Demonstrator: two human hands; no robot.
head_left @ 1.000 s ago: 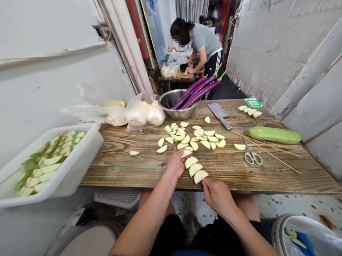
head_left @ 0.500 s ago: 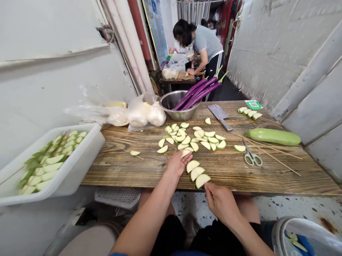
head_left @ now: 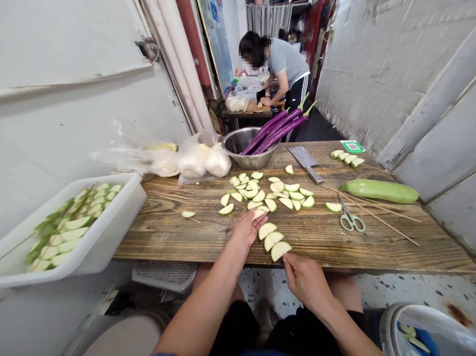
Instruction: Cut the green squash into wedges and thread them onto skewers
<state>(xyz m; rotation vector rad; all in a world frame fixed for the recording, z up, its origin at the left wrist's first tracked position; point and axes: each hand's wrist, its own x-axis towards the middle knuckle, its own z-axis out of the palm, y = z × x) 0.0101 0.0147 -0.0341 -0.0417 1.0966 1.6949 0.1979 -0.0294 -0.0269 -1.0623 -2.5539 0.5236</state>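
Note:
My left hand [head_left: 245, 229] has its fingers closed on a half-round zucchini slice [head_left: 258, 214] with a green rim. In my right hand [head_left: 303, 276], thumb and finger pinch the near end of a skewer of zucchini slices [head_left: 273, 240]. Three slices sit on it in a slanting row, low over the table's front; the stick itself is mostly hidden. The far end of the row comes close to my left fingers. Just beyond my hands lie several loose zucchini slices [head_left: 288, 202].
Scissors [head_left: 352, 221], bamboo skewers [head_left: 384, 219], a whole zucchini [head_left: 378, 190] and a cleaver [head_left: 305, 157] lie on the right. Purple eggplants [head_left: 271, 133] lean in a metal bowl [head_left: 259, 161]. A white tub [head_left: 110, 221] stands left, a bucket [head_left: 390, 329] right. A co-worker [head_left: 289, 63] bends over another table.
Both hands keep their grips, and the skewer of slices shifts only slightly. The camera view has moved a little.

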